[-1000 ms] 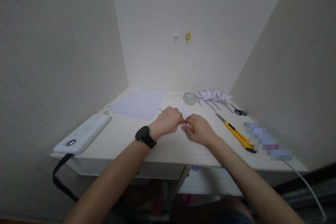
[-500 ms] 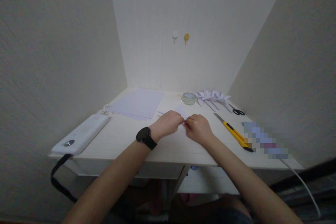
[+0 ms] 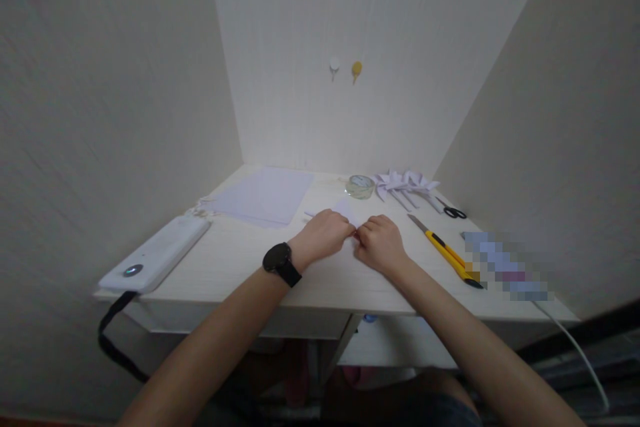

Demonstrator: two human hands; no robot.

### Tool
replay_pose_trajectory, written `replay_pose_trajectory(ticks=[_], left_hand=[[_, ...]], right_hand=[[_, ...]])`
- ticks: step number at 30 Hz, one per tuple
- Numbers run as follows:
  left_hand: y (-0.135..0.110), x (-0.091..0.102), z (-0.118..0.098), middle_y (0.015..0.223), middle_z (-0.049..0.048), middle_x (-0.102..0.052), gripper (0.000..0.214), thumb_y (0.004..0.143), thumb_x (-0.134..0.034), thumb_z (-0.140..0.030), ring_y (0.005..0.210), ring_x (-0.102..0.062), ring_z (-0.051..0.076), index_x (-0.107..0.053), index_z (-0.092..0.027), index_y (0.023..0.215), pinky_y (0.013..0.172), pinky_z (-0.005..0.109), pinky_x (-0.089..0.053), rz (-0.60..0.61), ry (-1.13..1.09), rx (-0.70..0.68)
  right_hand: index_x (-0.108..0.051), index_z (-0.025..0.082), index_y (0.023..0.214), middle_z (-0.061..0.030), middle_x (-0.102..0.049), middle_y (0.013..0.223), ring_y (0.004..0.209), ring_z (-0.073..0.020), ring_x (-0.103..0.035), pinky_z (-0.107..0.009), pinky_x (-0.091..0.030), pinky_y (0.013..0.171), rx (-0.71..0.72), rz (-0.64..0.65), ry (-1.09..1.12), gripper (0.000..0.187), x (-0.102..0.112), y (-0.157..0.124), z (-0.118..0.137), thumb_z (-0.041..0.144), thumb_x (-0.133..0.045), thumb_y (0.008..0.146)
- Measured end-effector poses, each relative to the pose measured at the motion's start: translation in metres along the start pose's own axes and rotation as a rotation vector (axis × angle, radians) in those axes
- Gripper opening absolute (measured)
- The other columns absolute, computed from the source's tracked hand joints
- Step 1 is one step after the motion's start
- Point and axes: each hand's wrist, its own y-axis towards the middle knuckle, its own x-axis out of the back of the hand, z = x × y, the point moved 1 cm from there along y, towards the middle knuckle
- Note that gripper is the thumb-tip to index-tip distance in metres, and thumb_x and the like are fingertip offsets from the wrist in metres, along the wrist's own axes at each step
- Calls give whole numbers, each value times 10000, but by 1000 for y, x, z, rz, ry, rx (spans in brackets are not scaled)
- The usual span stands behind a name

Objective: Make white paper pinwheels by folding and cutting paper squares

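Note:
My left hand (image 3: 326,235), with a black watch (image 3: 281,260) at its wrist, is closed with its fingertips pinched on a small piece of white paper (image 3: 346,208). Touching or nearly touching it, my right hand (image 3: 381,243) is closed too, pinching the near edge of the same paper. Most of that sheet lies behind the hands, so its full shape is hidden. Both hands rest low over the middle of the white desk (image 3: 235,267).
Back left lies a stack of white paper (image 3: 265,195). A tape roll (image 3: 360,187), folded paper pinwheels (image 3: 405,185) and black scissors (image 3: 454,212) sit at the back right. A yellow utility knife (image 3: 445,252) lies right of my hands. A white device (image 3: 157,255) stands at the left edge.
Both hands have shifted very slightly, the left one a little to the right, still pinching the paper. The other things on the desk stay where they were.

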Motion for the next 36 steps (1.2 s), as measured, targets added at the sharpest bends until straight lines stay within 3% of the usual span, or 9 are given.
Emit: replay_pose_trajectory(ticks=[8,10,12,15,17,19,23,28,36], left_hand=[[0,-1,8,887,62,-709,152,916,-557,-139,859,-640,209,-698,-169,962,762,329,-448,-69,0,29],[0,-1,11,903,65,-711,165,920,-556,-144,884,-632,211,-700,-171,994,776,328,-445,-82,2,49],[0,0,15,919,71,-713,185,926,-545,-141,908,-625,214,-701,-172,1018,793,331,-446,-112,2,83],[0,0,18,932,77,-714,203,935,-530,-146,914,-621,210,-702,-172,1040,810,334,-449,-152,-6,104],[0,0,18,926,75,-715,204,939,-526,-154,908,-623,205,-705,-174,1035,814,332,-448,-158,-21,89],[0,-1,18,919,71,-717,202,940,-526,-158,915,-626,205,-709,-176,1023,816,331,-442,-155,-38,65],[-1,-1,14,910,67,-720,198,938,-530,-173,919,-631,209,-719,-180,997,812,332,-428,-134,-59,37],[1,2,10,887,82,-729,234,950,-524,-264,881,-642,217,-741,-179,946,779,329,-425,-87,-91,69],[2,3,10,846,83,-750,238,891,-530,-226,840,-677,231,-765,-207,924,766,337,-448,13,-93,154]], right_hand=[[-725,146,792,-125,-735,841,848,-248,-597,-357,-384,753,-85,-83,66,190,-1,-2,-10,130,-542,843],[-729,155,787,-125,-738,840,853,-251,-612,-352,-408,750,-176,-80,134,190,-3,-3,-17,138,-548,840],[-731,171,772,-111,-740,811,804,-240,-631,-341,-435,724,-350,-93,300,179,-7,-3,-25,195,-568,841],[-731,174,827,-88,-746,809,723,-209,-654,-319,-478,682,-556,-124,794,209,-17,-1,-35,348,-615,820],[-725,155,919,-82,-746,814,710,-201,-664,-308,-497,657,-572,-109,1106,310,-24,2,-37,420,-656,773],[-725,143,928,-74,-741,784,693,-196,-659,-302,-496,642,-537,-86,1230,357,-28,4,-35,441,-680,737],[-744,163,785,-56,-747,738,669,-180,-643,-298,-479,667,-437,-40,1101,213,-25,5,-29,353,-648,766],[-756,185,815,-53,-769,799,708,-188,-671,-290,-480,686,-332,-23,917,175,-17,2,-21,255,-596,828],[-775,204,842,-57,-776,844,767,-200,-699,-287,-493,713,-216,-15,684,195,-10,-1,-14,167,-585,818]])
